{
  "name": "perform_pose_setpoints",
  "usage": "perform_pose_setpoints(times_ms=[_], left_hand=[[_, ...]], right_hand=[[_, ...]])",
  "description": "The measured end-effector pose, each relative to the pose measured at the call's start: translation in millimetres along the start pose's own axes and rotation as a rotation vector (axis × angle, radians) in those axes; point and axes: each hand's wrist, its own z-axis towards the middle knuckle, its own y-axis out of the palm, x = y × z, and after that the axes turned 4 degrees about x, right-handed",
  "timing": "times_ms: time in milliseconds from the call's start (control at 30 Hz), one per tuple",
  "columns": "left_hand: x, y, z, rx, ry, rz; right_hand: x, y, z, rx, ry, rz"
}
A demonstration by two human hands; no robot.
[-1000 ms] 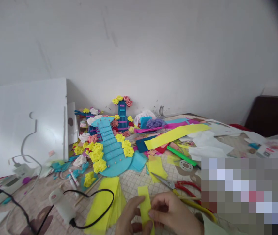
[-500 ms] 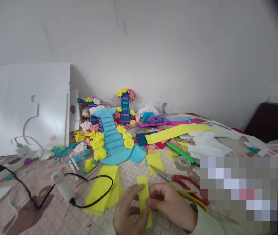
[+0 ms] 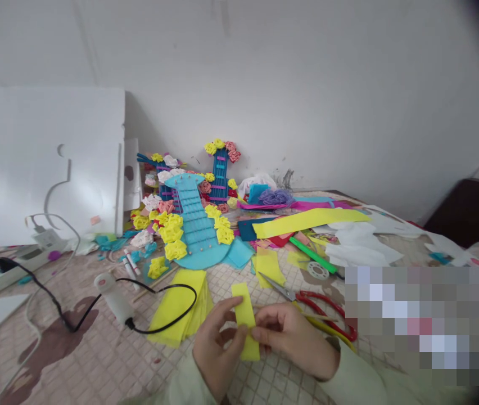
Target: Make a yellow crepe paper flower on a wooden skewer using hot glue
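A strip of yellow crepe paper stands upright between my two hands, low in the middle of the view. My left hand grips it from the left, thumb in front and fingers around its edge. My right hand pinches the strip's right edge between thumb and forefinger; its other fingers are curled and partly hidden. Just beyond the right hand are red-handled scissors, their blades pointing left. A stack of yellow paper sheets lies left of my left hand, a black cable across it.
A white glue gun lies at left by a power strip. Behind stands a blue guitar-shaped piece with yellow paper flowers. A green utility knife and a long yellow strip lie at right. A white board leans on the wall.
The view has shifted, so the table's things sit slightly higher and mostly further right. Both hands still hold the yellow strip; my left thumb sits higher on it.
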Motion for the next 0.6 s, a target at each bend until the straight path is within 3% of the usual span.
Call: perform_pose_setpoints(times_ms=[133,600], left_hand=[[5.0,-3.8,3.2,-0.064,-0.052,0.000],[8.7,-6.9,9.3,0.005,-0.088,-0.053]], right_hand=[[-3.3,0.6,-1.5,-0.018,0.012,-0.016],[-4.2,0.2,-3.7,-0.077,0.049,-0.030]])
